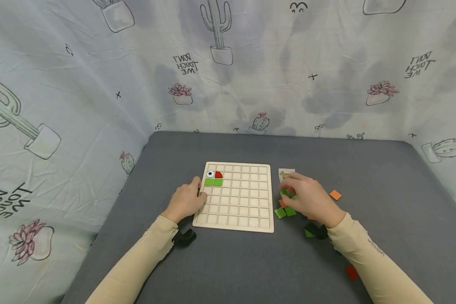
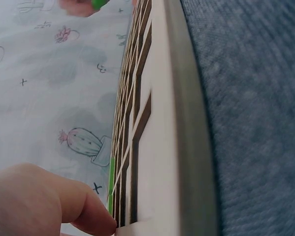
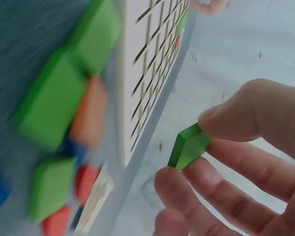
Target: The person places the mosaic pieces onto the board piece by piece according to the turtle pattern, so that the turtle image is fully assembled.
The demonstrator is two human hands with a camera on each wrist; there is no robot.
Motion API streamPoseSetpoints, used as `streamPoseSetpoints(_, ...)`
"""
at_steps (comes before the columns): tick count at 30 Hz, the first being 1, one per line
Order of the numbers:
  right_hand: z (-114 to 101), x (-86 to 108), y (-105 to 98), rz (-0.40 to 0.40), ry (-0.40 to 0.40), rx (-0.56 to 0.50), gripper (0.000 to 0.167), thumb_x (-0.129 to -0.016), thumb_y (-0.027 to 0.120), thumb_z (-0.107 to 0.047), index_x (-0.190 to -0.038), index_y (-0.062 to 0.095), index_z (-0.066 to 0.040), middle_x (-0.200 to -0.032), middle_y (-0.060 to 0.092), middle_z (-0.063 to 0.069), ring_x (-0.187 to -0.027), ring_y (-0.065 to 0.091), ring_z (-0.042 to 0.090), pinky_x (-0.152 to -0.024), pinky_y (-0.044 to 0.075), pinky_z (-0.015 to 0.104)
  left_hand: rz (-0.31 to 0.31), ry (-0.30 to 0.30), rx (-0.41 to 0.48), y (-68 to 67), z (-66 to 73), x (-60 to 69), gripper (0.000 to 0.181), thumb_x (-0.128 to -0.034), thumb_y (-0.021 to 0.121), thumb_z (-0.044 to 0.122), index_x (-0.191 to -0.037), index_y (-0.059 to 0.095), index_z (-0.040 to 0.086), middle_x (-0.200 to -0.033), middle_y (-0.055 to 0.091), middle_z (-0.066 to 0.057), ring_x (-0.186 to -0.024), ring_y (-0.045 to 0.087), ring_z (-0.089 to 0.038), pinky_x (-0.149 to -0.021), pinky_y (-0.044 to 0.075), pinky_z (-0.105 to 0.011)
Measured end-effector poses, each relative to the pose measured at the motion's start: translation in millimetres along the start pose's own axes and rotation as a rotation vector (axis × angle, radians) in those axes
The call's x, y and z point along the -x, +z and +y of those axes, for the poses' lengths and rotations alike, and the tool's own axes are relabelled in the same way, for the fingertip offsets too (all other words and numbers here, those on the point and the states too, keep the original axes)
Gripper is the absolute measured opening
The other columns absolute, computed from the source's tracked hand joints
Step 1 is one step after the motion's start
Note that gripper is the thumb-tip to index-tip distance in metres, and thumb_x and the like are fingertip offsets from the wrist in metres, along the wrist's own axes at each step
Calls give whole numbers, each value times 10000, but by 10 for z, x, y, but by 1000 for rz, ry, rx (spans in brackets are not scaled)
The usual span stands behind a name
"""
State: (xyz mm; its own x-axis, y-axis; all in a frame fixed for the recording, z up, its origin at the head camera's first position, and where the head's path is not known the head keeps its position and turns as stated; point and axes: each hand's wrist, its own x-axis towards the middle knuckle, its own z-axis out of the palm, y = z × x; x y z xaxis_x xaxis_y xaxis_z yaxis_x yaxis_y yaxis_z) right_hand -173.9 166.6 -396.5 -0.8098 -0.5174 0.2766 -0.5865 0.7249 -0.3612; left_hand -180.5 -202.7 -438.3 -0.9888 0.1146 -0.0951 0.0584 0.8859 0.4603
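A square wooden grid board (image 1: 236, 202) lies flat on the grey table. In its upper left cells sit a white tile with an eye (image 1: 210, 174), a red quarter-round tile (image 1: 218, 174) and two green tiles (image 1: 213, 182). My left hand (image 1: 185, 201) rests at the board's left edge, thumb and fingertips touching it. Right of the board, my right hand (image 1: 312, 199) is above a loose pile of tiles. Between its thumb and fingers it pinches a green tile (image 3: 190, 147), held off the table in the right wrist view.
Green tiles (image 1: 285, 212) lie beside the board's right edge, with orange, blue and red ones partly hidden under my right hand. A small printed card (image 1: 286, 172) is behind them. One orange tile (image 1: 335, 194) lies farther right, and a red tile (image 1: 351, 272) near my right forearm.
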Motion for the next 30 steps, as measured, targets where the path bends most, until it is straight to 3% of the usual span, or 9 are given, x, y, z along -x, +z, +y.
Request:
streamPoseSetpoints(5, -185, -203, 87, -16, -61, -25, 134, -865, 770, -64, -989, 743, -107, -922, 634, 10, -724, 607, 109, -623, 481, 275, -2, -5, 1, -3, 4, 3, 204, -989, 572, 230, -1097, 508, 69, -619, 429, -21, -485, 375, -164, -472, 266, -298)
streamPoseSetpoints(9, -315, -345, 170, -27, -105, -34, 140, -868, 774, -75, -1005, 747, -92, -986, 668, 24, -789, 684, 155, -678, 538, 296, -1, -5, 0, 0, -6, 2, 208, -992, 580, 232, -1099, 508, 69, -624, 442, -27, -489, 394, -170, -473, 273, -299)
streamPoseSetpoints(23, -675, -813, 478, -97, -147, -104, 105, -884, 749, -97, -988, 741, -104, -975, 674, 12, -822, 674, 159, -734, 544, 289, 0, -14, -6, -35, 18, -3, 213, -991, 595, 240, -1099, 510, 77, -634, 467, -43, -497, 431, -192, -478, 288, -308)
streamPoseSetpoints(30, -742, -1004, 668, -73, -212, -117, 114, -890, 736, -73, -1003, 748, -84, -983, 683, 31, -840, 690, 171, -749, 552, 280, -15, -18, -8, -55, 26, -27, 230, -994, 607, 250, -1112, 509, 78, -650, 481, -53, -509, 458, -203, -481, 303, -312)
